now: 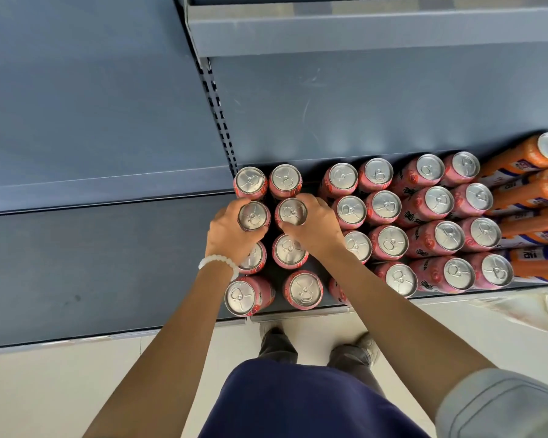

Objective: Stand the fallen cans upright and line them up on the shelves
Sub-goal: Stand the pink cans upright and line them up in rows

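Observation:
Several pink cans stand upright with silver tops on the dark bottom shelf. My left hand, with a white bead bracelet at the wrist, grips a pink can in the second row of the leftmost column. My right hand grips the neighbouring pink can in the same row. Two cans stand behind them and more cans stand in front. A block of upright pink cans fills the shelf to the right.
Orange cans stand at the far right of the shelf. A bare grey shelf lies to the left. An upper shelf edge overhangs the back. Below are pale floor tiles and my shoes. Clear plastic wrap lies at right.

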